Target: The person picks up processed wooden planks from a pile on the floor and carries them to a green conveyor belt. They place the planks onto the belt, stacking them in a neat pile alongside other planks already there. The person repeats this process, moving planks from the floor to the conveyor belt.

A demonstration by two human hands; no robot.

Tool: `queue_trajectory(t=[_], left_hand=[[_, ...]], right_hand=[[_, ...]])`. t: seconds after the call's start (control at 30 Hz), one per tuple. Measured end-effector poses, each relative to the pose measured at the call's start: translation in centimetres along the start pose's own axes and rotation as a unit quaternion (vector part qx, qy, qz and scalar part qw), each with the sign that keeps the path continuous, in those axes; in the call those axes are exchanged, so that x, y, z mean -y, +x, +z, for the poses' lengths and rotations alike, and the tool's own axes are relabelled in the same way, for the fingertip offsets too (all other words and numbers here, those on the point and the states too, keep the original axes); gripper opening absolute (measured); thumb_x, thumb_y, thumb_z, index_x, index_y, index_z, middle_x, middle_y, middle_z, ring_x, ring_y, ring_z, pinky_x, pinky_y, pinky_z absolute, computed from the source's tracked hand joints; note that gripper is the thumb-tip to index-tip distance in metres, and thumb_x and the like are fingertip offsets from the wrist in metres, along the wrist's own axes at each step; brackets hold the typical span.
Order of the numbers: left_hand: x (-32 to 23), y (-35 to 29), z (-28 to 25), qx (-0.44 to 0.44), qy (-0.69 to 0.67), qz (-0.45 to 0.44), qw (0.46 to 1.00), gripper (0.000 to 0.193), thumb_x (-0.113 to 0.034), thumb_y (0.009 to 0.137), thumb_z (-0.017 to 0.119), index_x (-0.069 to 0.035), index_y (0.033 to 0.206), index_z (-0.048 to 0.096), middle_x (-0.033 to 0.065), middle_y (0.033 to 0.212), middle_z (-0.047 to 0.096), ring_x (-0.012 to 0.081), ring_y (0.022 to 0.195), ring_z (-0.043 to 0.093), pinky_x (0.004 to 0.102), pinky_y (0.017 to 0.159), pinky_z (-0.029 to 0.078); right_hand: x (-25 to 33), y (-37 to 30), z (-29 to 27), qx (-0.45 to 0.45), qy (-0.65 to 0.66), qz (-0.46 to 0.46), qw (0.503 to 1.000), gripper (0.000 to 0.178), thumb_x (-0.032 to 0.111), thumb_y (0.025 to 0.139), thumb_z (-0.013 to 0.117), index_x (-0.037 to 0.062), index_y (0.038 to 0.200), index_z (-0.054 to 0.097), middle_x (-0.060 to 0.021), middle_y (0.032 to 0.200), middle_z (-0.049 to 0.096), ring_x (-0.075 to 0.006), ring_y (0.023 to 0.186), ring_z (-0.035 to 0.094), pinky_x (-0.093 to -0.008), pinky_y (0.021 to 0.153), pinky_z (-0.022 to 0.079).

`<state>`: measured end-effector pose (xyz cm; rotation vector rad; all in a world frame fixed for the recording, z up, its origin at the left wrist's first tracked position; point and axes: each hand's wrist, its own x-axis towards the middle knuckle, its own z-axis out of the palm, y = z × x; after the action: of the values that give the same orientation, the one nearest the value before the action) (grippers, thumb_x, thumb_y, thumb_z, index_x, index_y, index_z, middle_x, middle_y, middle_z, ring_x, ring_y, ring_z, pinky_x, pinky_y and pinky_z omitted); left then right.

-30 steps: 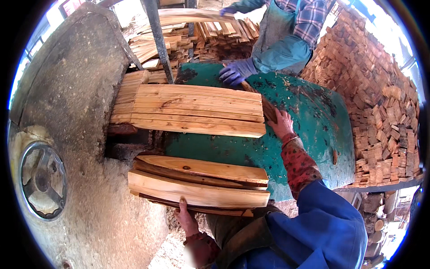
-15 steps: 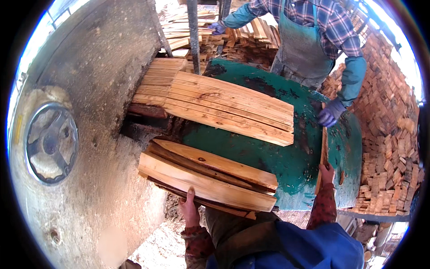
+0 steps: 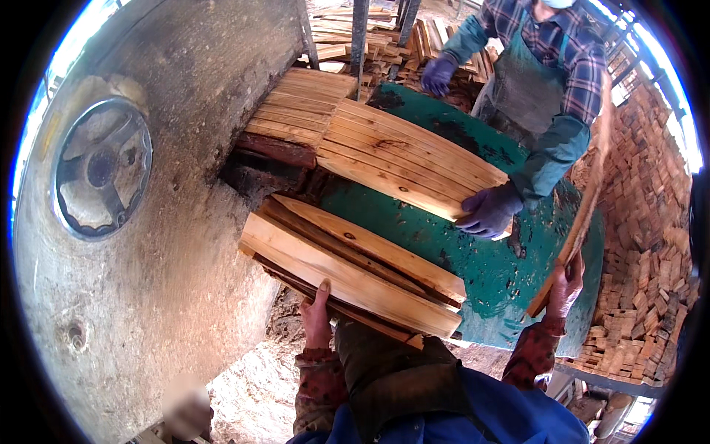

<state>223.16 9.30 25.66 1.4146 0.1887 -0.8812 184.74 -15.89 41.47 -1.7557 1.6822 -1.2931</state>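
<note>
My left hand grips the near side of a stack of wooden boards, its thumb on top and its fingers hidden below. Dark bark shows along some of their edges. To the right, my right hand is closed around the lower part of a long, narrow wooden strip, which slants up and away over the table's right end. Across from me, a co-worker's purple-gloved hand rests on the right end of a row of planks lying side by side.
The green metal table has worn, dark patches. At left stands a large dusty machine panel with a handwheel. More planks lie beside the panel. Cut wood pieces are stacked high at right, and loose slats lie behind.
My right hand has raised the strip, whose far end now points up. The co-worker's hand has left the strip and moved left onto the plank row. My left hand keeps its grip.
</note>
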Motion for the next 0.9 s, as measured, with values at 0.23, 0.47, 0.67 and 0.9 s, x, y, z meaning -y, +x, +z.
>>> queue_trajectory(t=[0.23, 0.47, 0.67, 0.9], left_hand=[[0.2, 0.1, -0.1, 0.026, -0.010, 0.012, 1.000, 0.050, -0.037, 0.084, 0.073, 0.006, 0.107, 0.062, 0.0097, 0.096, 0.065, 0.0170, 0.082, 0.064, 0.0312, 0.073, 0.054], [0.3, 0.1, -1.0, 0.039, 0.001, -0.017, 0.999, 0.052, -0.036, 0.082, 0.076, 0.004, 0.112, 0.061, 0.0066, 0.100, 0.066, 0.0146, 0.081, 0.063, 0.0291, 0.070, 0.053], [2.4, 0.6, -3.1, 0.111, -0.052, -0.036, 0.992, 0.055, -0.039, 0.091, 0.065, 0.005, 0.120, 0.052, 0.0099, 0.101, 0.064, 0.0221, 0.086, 0.066, 0.0354, 0.073, 0.058], [2.1, -0.9, -1.0, 0.055, -0.046, 0.026, 0.997, 0.056, -0.037, 0.088, 0.067, 0.001, 0.124, 0.050, 0.0086, 0.113, 0.060, 0.0197, 0.097, 0.061, 0.0349, 0.082, 0.052]], right_hand=[[8.0, -4.9, 8.4, 0.324, -0.044, -0.261, 0.908, 0.076, 0.012, 0.058, 0.080, 0.0005, 0.129, 0.054, -0.0165, 0.120, 0.049, -0.0315, 0.109, 0.052, -0.0388, 0.093, 0.046], [11.0, -11.2, 13.7, 0.496, -0.050, -0.296, 0.815, 0.074, 0.026, 0.063, 0.079, 0.0031, 0.129, 0.054, -0.0195, 0.120, 0.046, -0.0368, 0.109, 0.049, -0.0431, 0.093, 0.045], [11.0, -15.6, 15.9, 0.482, -0.104, -0.332, 0.804, 0.078, 0.033, 0.064, 0.080, 0.0052, 0.131, 0.052, -0.0183, 0.121, 0.045, -0.0371, 0.111, 0.044, -0.0505, 0.096, 0.036], [11.9, -14.5, 15.0, 0.531, -0.074, -0.351, 0.768, 0.070, 0.036, 0.072, 0.077, 0.0021, 0.127, 0.052, -0.0186, 0.125, 0.046, -0.0386, 0.116, 0.044, -0.0503, 0.097, 0.038]])
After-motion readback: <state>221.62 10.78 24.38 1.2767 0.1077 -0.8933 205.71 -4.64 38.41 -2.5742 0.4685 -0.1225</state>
